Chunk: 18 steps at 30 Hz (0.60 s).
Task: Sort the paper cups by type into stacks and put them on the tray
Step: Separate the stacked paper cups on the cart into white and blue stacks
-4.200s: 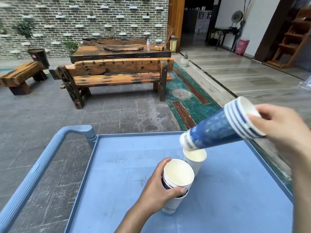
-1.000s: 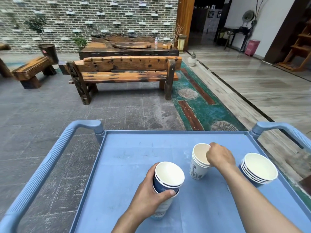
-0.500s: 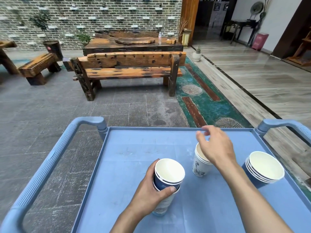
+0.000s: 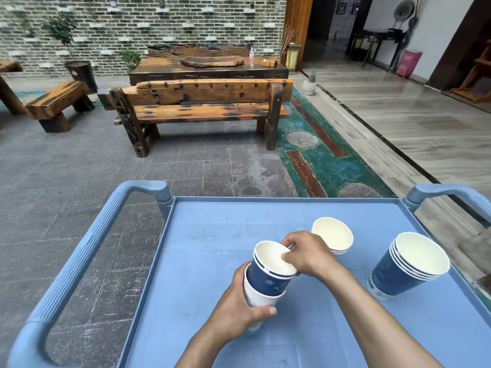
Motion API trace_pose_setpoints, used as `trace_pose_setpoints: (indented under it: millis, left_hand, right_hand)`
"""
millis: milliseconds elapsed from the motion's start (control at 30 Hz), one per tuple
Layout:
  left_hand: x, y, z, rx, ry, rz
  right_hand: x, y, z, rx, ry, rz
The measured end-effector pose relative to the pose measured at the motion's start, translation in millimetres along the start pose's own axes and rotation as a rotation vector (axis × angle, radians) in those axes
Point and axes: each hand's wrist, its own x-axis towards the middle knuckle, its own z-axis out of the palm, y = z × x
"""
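From the head camera we look down on a smooth blue plastic tray (image 4: 332, 328) with a raised rim and ribbed, rounded handles at both sides. Our left hand (image 4: 239, 312) has its grip clamped around a white paper cup (image 4: 259, 297), a plain tapered cone with a faint printed pattern, held near the tray's middle. Nested inside it sits a dark blue cup (image 4: 267, 274) with a rolled white rim and a matte cream interior. Our right hand (image 4: 308, 254) has its grip pinched together on that blue cup's rim, a thumb pressed inside the lip. Just behind the right hand stands a short stack of white cups (image 4: 334, 236). Well to the right, near the tray's edge, a stack of blue cups (image 4: 406, 266) stands with layered white rims. Beyond the tray lie grey stone floor tiles and a rough, weathered wooden bench (image 4: 204, 107).
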Motion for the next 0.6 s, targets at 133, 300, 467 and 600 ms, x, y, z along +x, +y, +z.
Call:
trace_pose_setpoints:
  millis: [133, 300, 467, 600]
  left_hand:
    - [1.9, 3.5, 0.9, 0.06, 0.011, 0.026]
    - [4.6, 12.5, 5.3, 0.069, 0.081, 0.078]
    - [12.1, 16.3, 7.2, -0.056, 0.098, 0.096]
    - [19.2, 11.0, 11.2, -0.097, 0.105, 0.149]
  right_hand:
    - [-8.0, -1.7, -26.8, -0.04, 0.126, -0.012]
    - [-47.8, 9.7, -127.2, 0.061, 0.443, -0.076]
    - [-102.7, 73.4, -216.5, 0.12, 0.891, 0.077]
    - [-123.3, 128.0, -239.2, 0.038, 0.999, 0.305]
